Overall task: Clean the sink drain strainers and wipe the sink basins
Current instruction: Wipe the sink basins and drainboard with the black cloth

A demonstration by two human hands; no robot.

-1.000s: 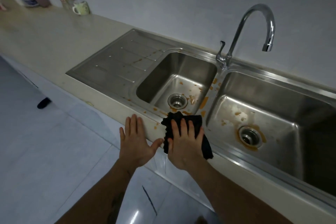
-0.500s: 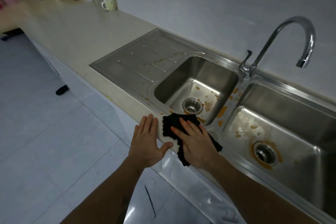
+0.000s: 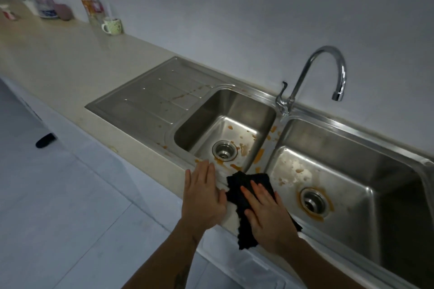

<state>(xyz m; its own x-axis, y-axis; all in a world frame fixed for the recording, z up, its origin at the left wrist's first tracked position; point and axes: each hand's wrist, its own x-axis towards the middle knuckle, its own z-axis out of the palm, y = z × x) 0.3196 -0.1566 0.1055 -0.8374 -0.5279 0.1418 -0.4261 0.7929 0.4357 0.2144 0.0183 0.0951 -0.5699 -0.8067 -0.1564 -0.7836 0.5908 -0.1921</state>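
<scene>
A steel double sink is set in a beige counter. The small left basin (image 3: 237, 110) has orange stains around its drain strainer (image 3: 224, 150). The larger right basin (image 3: 366, 185) shows white residue and an orange ring around its strainer (image 3: 313, 202). A black cloth (image 3: 244, 191) lies over the sink's front rim between the basins. My right hand (image 3: 267, 211) presses flat on the cloth, fingers spread. My left hand (image 3: 203, 191) rests flat on the counter edge beside it, holding nothing.
A curved chrome tap (image 3: 328, 70) stands behind the divider, spout over the right basin. A ribbed drainboard (image 3: 150, 98) with orange streaks lies left of the basins. A mug (image 3: 113, 26) and bottles (image 3: 90, 6) stand far back left. Tiled floor lies below.
The view has swung right and closer to the sink. Both hands stay flat on the front rim, the right one still on the cloth, which now sits nearer the divider.
</scene>
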